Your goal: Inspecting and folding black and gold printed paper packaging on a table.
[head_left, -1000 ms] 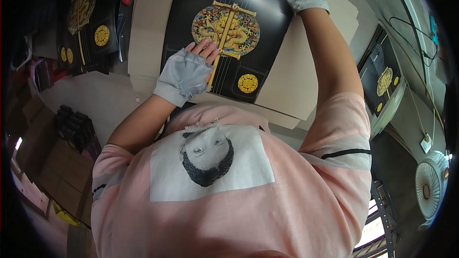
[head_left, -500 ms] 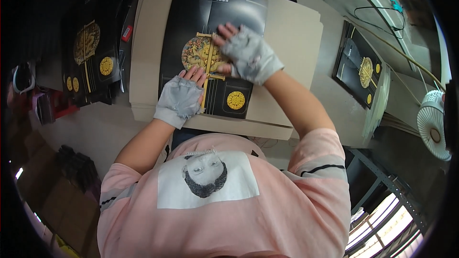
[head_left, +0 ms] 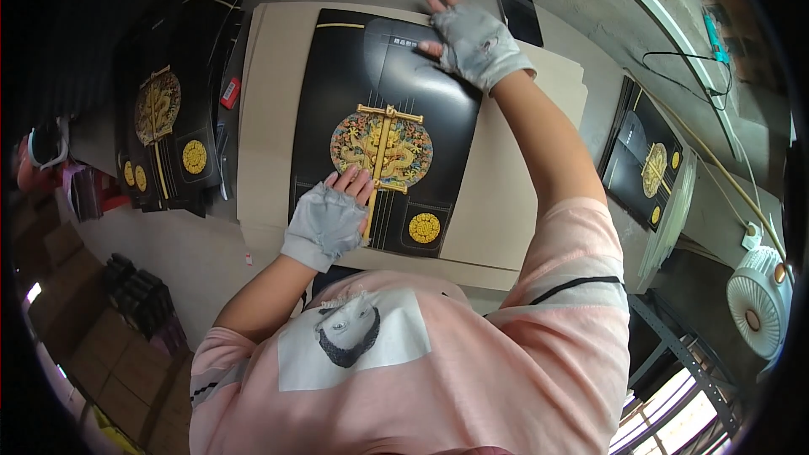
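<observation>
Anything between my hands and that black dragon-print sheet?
Nothing visible except the grey fingerless gloves. The left hand lies over the black dragon-print sheet, the right hand at its upper right side; the black smartphone lies aside.

The printed sheet [head_left: 425, 80] is black, with golden dragon [head_left: 368, 150] in a many-coloured circle [head_left: 413, 150]; the gloves [head_left: 480, 46] are grey, the shirt [head_left: 472, 371] pink.

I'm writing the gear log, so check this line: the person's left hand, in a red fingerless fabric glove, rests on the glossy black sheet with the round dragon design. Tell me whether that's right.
The colour is wrong: the head view shows the left hand in a grey fingerless fabric glove, resting on the glossy black sheet with the round dragon design.
</observation>
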